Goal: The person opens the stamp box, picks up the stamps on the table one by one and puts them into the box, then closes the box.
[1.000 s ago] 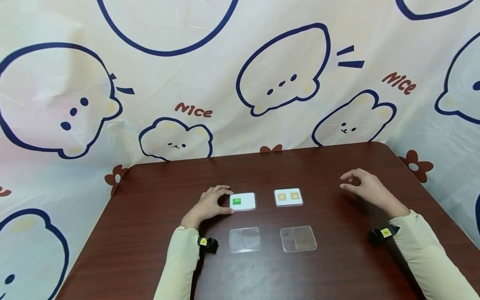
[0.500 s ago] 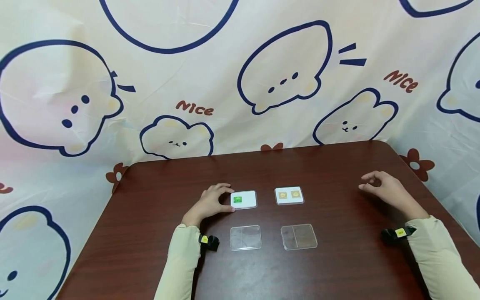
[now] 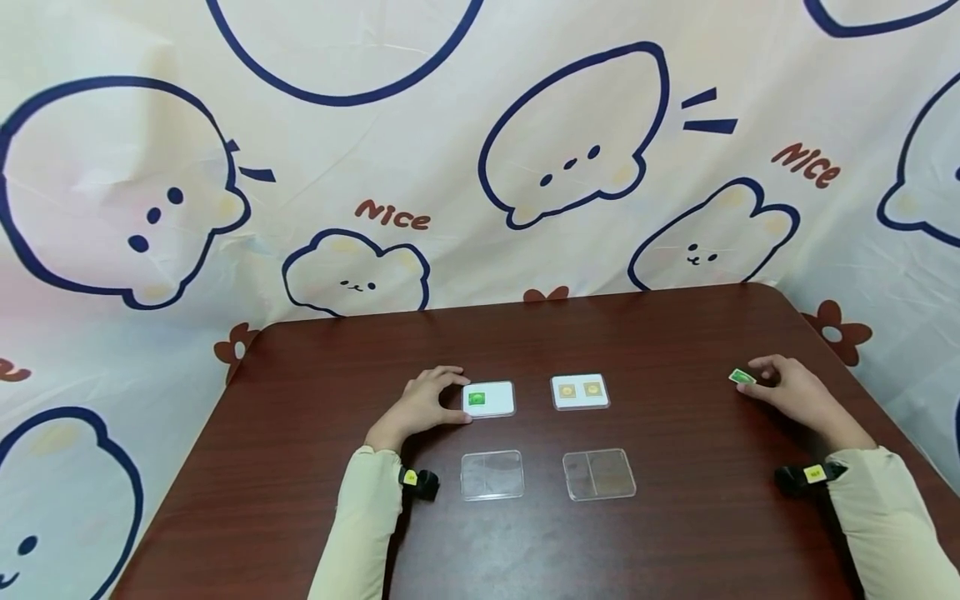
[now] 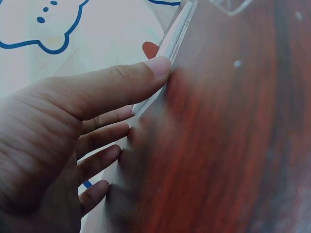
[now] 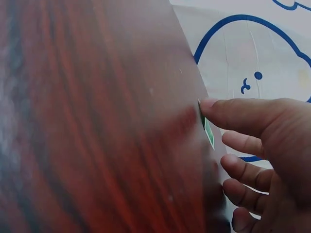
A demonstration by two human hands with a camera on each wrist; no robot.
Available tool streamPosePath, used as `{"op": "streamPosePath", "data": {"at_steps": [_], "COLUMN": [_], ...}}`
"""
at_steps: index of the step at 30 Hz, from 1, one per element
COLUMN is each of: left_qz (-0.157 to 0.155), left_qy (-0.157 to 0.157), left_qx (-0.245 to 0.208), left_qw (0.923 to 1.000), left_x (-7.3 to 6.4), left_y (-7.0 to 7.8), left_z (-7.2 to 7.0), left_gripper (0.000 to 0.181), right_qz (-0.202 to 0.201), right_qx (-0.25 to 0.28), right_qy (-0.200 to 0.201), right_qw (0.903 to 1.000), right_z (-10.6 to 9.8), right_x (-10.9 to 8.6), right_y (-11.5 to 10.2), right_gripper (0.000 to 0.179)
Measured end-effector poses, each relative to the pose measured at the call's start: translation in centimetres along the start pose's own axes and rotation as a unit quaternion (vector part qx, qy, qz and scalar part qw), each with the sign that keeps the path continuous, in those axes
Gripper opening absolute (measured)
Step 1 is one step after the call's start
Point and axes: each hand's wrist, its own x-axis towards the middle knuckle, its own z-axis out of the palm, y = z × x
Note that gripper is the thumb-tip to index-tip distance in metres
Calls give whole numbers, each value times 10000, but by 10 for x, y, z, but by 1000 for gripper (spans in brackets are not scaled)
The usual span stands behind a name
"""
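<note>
A flat clear case (image 3: pixel 497 399) with a white insert and one green square lies on the table's left middle. My left hand (image 3: pixel 422 405) grips its left end between thumb and forefinger. In the left wrist view, my left thumb (image 4: pixel 158 67) lies on the edge of the case (image 4: pixel 178 36). Far to the right, my right hand (image 3: pixel 799 395) pinches a small green card with a pale border (image 3: pixel 742 377). The right wrist view shows this card (image 5: pixel 209 134) nearly edge-on at the thumb tip, and its underside is hidden.
A second white case (image 3: pixel 580 392) with two tan squares lies right of the first. Nearer me are two transparent, divided lids or trays (image 3: pixel 492 476), the other tray (image 3: pixel 599 475) to its right. A patterned cloth (image 3: pixel 450 167) hangs behind the brown table (image 3: pixel 300 500).
My right hand has moved further right, and a green card now shows between its fingers. My left hand stays on the case. The view has shifted slightly.
</note>
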Motion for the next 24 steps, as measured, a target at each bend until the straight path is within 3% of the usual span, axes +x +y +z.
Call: {"op": "streamPosePath", "data": {"at_steps": [24], "left_qz": [25], "left_qy": [1], "left_qx": [-84], "left_qw": [10000], "left_x": [-2], "left_y": [4], "left_z": [-3], "left_gripper": [61], "right_qz": [0], "right_qx": [-69], "right_qy": [252], "right_qw": [9997], "right_z": [6], "right_x": [2], "right_y": [0], "right_gripper": [43]}}
